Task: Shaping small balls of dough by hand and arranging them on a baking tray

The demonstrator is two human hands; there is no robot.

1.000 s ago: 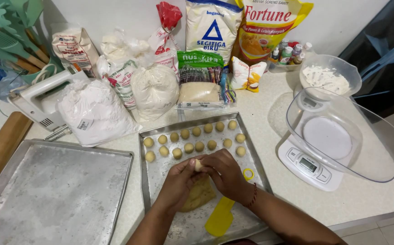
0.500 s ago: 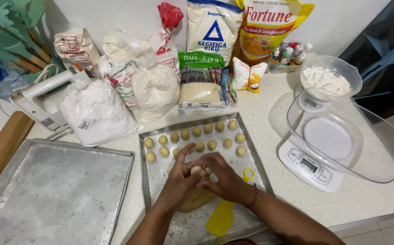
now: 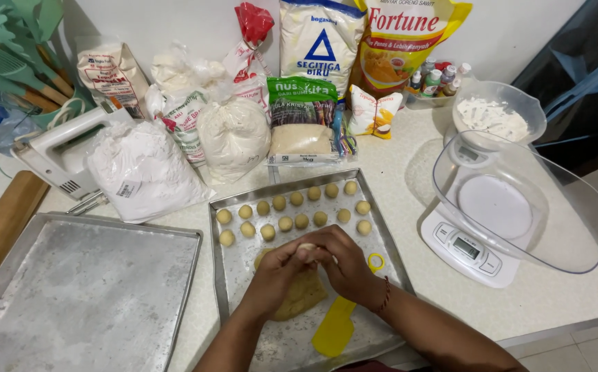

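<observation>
Small dough piece pinched between fingertips of left hand and right hand, over baking tray. Risk: uneven pressure flattens it; dropped, it dents the dough balls nearby.

head view | looks steeply down, near | over baking tray on counter
</observation>
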